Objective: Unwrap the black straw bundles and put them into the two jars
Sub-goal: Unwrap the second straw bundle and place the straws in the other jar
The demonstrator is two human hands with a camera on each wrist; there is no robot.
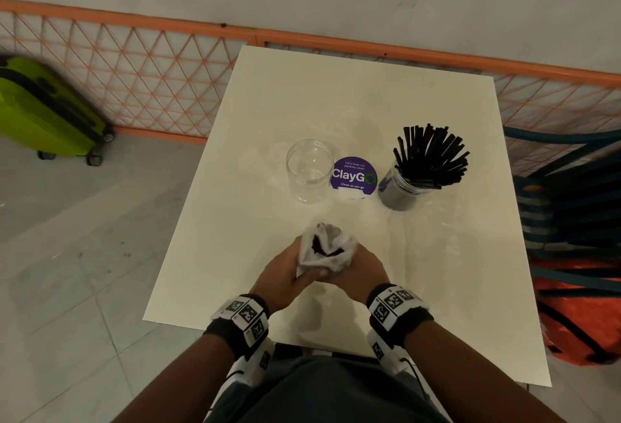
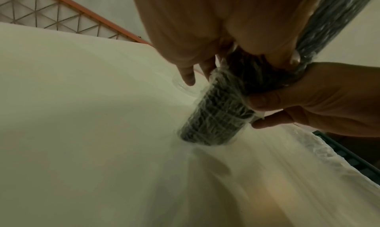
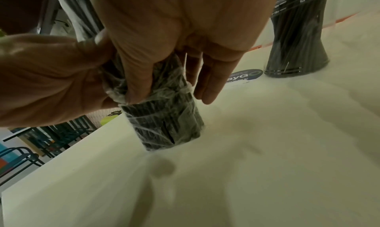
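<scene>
While standing on end on the counter (image 1: 336, 103), near its front edge, wrapped bundle (image 1: 325, 248) of black straws, clear film still round it and gaping at the top. Gripped from both sides: left hand (image 1: 285, 274) with fingers curled round the left of it, thumb across the front; right hand (image 1: 361, 268) wrapped round the right. From the left wrist view, bundle (image 2: 216, 121) with its base planted on the counter (image 2: 82, 116), film wrinkled over the straws, left hand (image 2: 195, 35) with fingers reaching down behind it, right hand (image 2: 318, 97) pinching the film at mid-height with curled fingers. From the right wrist view, bundle (image 3: 164, 125) upright, right hand (image 3: 174, 43) with thumb pressed down its front and fingers extended behind, left hand (image 3: 47, 79) clasping the film on the far side. Beyond the bundle, two jars in a row: empty jar (image 1: 309, 170) to the left, clear and open; full jar (image 1: 408, 184) to the right, loose straws (image 1: 431, 153) fanning out of its mouth. Between the jars, flat on the counter, round purple sticker (image 1: 353, 176) reading "ClayGo". Same sticker (image 3: 244, 75) and full jar (image 3: 296, 56) visible past the right fingers. Off the counter: green suitcase (image 1: 43, 110) on the floor at left, orange lattice fence (image 1: 141, 76) along the wall, dark chairs (image 1: 571, 194) at right.
</scene>
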